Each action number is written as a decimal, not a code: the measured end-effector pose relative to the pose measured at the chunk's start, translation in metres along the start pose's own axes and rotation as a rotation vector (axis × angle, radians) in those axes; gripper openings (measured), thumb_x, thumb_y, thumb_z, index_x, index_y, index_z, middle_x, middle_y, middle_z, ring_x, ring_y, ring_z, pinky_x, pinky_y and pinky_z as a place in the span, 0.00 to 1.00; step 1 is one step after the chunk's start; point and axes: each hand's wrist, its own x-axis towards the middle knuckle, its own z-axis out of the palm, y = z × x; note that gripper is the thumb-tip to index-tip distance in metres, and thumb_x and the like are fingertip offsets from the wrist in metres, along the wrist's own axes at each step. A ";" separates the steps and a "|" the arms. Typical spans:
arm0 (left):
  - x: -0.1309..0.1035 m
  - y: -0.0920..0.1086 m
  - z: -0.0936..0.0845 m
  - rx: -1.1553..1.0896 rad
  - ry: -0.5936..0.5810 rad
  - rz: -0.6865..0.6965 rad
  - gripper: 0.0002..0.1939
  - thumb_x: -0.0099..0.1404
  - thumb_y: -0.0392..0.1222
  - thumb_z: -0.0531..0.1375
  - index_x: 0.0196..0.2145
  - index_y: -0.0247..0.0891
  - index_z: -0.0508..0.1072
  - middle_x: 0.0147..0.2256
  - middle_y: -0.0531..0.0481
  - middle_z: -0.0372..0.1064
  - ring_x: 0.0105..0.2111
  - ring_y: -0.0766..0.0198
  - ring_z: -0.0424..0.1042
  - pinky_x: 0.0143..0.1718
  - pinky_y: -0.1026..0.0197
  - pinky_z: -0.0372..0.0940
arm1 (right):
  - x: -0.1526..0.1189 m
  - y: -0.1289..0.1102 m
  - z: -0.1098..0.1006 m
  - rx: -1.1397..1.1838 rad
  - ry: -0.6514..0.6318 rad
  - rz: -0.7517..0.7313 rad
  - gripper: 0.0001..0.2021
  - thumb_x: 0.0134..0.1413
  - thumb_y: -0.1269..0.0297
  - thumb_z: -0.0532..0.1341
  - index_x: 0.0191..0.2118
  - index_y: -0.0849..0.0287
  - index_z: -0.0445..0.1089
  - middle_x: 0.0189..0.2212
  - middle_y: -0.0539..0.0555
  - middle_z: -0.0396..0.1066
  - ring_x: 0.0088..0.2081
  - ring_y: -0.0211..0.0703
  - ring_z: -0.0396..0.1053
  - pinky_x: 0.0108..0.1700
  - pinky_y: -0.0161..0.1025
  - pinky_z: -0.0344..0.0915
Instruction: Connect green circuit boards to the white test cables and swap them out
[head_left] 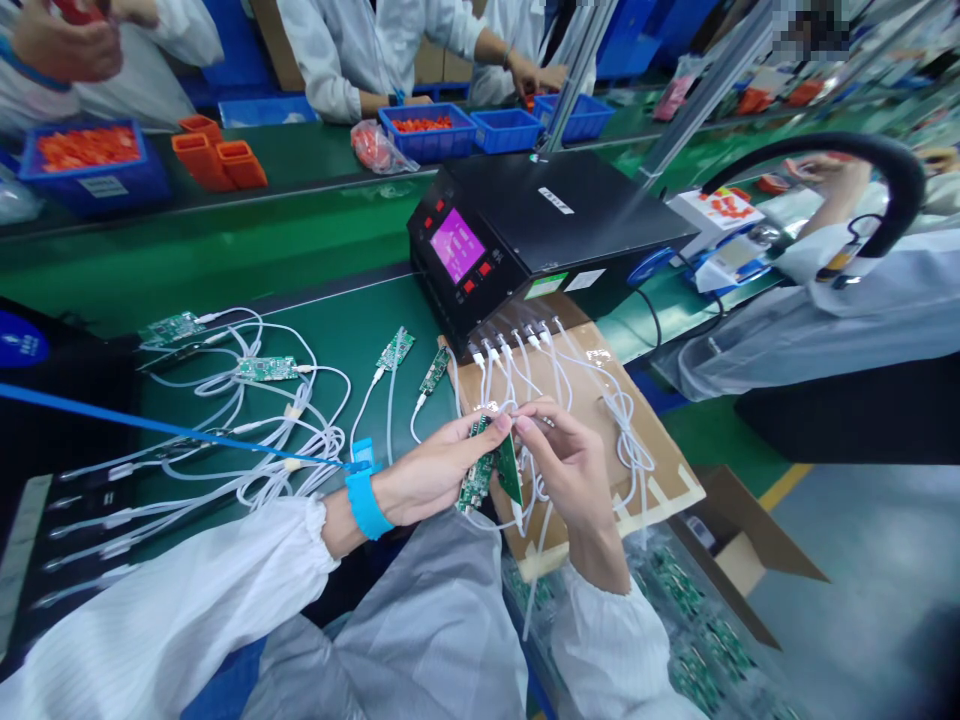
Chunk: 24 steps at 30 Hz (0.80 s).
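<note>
My left hand (pixel 442 462), with a blue strap at the wrist, grips a green circuit board (pixel 475 480) with parts on it. A second green board (pixel 509 470), seen at a slant, hangs beside it under my left thumb. My right hand (pixel 562 450) pinches at the top edge of that second board; what lies between its fingertips is too small to make out. Both hands are close together over brown cardboard (pixel 667 475). White cables (pixel 559 375) run from the front of a black box (pixel 540 225) with a lit purple screen, down behind my fingers.
Several wired boards (pixel 268 369) and tangled white cables (pixel 289 450) lie on the green table at left. A blue cord (pixel 172 428) crosses to my left wrist. Boards in clear trays (pixel 697 625) sit at lower right, near an open carton (pixel 739 560). Co-workers and blue bins (pixel 427 135) are beyond.
</note>
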 end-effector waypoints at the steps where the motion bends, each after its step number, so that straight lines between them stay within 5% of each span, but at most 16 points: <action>1: 0.000 0.000 0.000 0.003 -0.005 0.003 0.18 0.61 0.50 0.71 0.41 0.34 0.76 0.40 0.48 0.75 0.45 0.64 0.74 0.43 0.67 0.66 | -0.001 0.000 0.000 -0.001 -0.002 -0.001 0.08 0.61 0.58 0.66 0.38 0.56 0.76 0.33 0.51 0.74 0.35 0.40 0.73 0.35 0.37 0.74; 7: 0.001 0.001 -0.001 0.031 -0.018 -0.007 0.17 0.62 0.50 0.71 0.37 0.34 0.74 0.42 0.47 0.75 0.47 0.63 0.73 0.41 0.68 0.66 | -0.002 -0.001 0.000 0.002 -0.014 -0.010 0.07 0.62 0.58 0.66 0.38 0.56 0.75 0.32 0.50 0.72 0.33 0.38 0.72 0.32 0.35 0.72; 12: 0.003 0.002 -0.001 0.063 -0.017 -0.023 0.18 0.63 0.50 0.70 0.43 0.34 0.77 0.43 0.45 0.76 0.46 0.64 0.74 0.41 0.68 0.67 | -0.002 0.002 0.001 0.002 -0.016 0.002 0.09 0.61 0.56 0.66 0.38 0.56 0.75 0.33 0.51 0.74 0.36 0.40 0.74 0.38 0.37 0.74; 24: 0.007 -0.003 -0.003 0.046 -0.038 0.016 0.18 0.66 0.50 0.68 0.46 0.36 0.76 0.37 0.47 0.77 0.37 0.64 0.77 0.36 0.67 0.70 | -0.005 -0.004 0.004 0.031 0.068 0.042 0.09 0.61 0.57 0.66 0.39 0.56 0.74 0.32 0.51 0.75 0.32 0.39 0.74 0.30 0.35 0.74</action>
